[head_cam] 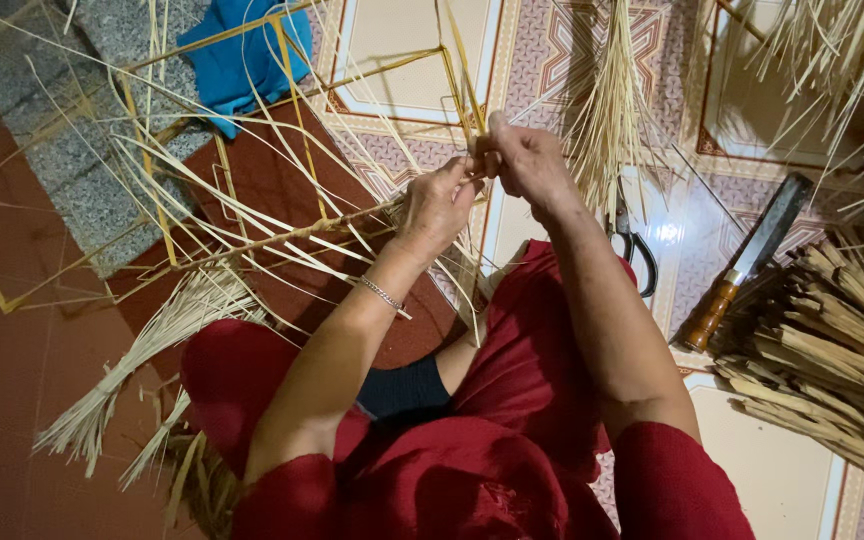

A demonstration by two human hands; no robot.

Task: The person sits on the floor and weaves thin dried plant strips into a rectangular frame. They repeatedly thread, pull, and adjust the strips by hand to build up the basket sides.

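My left hand [435,207] and my right hand [525,160] meet above my lap, both pinching thin pale bamboo strips [464,175] where they join a wrapped stick frame [282,238]. The frame runs left from my left hand, with loose strips fanning out from it. A silver bracelet [382,293] is on my left wrist. My knees in red cloth [512,400] fill the bottom of the view.
A bundle of pale strips [607,120] hangs just beyond my right hand. Black-handled scissors [637,250] and a wooden-handled knife [747,265] lie on the tiled floor at right, beside a pile of split bamboo [832,350]. A blue cloth [237,55] lies top left.
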